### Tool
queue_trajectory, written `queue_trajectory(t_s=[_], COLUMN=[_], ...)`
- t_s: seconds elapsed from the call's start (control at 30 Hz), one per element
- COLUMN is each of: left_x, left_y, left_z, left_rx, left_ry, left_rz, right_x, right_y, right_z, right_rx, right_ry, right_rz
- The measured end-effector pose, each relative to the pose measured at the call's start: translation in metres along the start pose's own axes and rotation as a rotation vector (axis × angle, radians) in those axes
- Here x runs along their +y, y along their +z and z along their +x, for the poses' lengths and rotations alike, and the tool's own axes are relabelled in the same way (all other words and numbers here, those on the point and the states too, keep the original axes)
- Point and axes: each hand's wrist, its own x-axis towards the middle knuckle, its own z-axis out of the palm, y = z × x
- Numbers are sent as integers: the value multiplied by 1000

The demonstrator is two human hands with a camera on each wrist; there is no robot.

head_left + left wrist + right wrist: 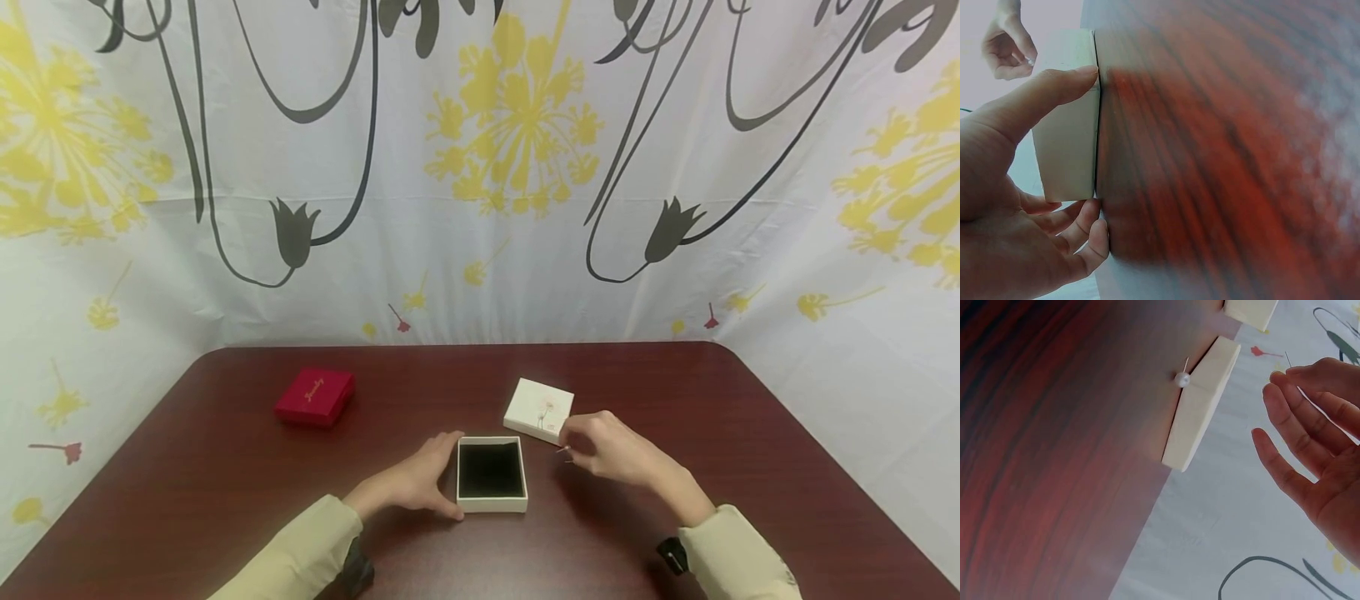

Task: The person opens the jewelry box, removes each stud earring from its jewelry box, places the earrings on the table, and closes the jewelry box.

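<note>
My left hand (416, 477) grips the left side of a small white box base (491, 505), thumb at its near corner and fingers at the far one. The box stands without its lid and shows a black lining (491, 469). In the left wrist view its pale wall (1069, 150) lies between thumb and fingers. My right hand (611, 448) pinches a stud earring by thumb and forefinger; its thin pin (1287, 359) sticks out, and the rest is hidden. A pearl stud earring (1182, 379) shows near the white lid (1204, 406) in the right wrist view.
The white lid, printed with a flower, lies on the dark wooden table (420, 575) behind the box, to the right. A red box (315, 397) with gold lettering stands at the back left. A white patterned curtain (405, 167) hangs behind and along both sides.
</note>
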Motion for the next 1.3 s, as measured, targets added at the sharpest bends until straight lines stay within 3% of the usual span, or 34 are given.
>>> queue_trajectory(t_s=[0.23, 0.5, 0.83, 1.3], left_x=[1, 1, 1, -1], left_y=[0, -1, -1, 0], left_z=[0, 0, -1, 0], left_rx=[0, -2, -6, -12], left_ry=[7, 4, 8, 5], left_rz=[0, 1, 2, -17], right_x=[6, 10, 15, 16], right_y=[-2, -3, -1, 0], right_z=[-7, -15, -20, -24], right_rx=[-13, -71, -127, -186], right_ry=[14, 94, 148, 169], right_rz=[-11, -25, 21, 23])
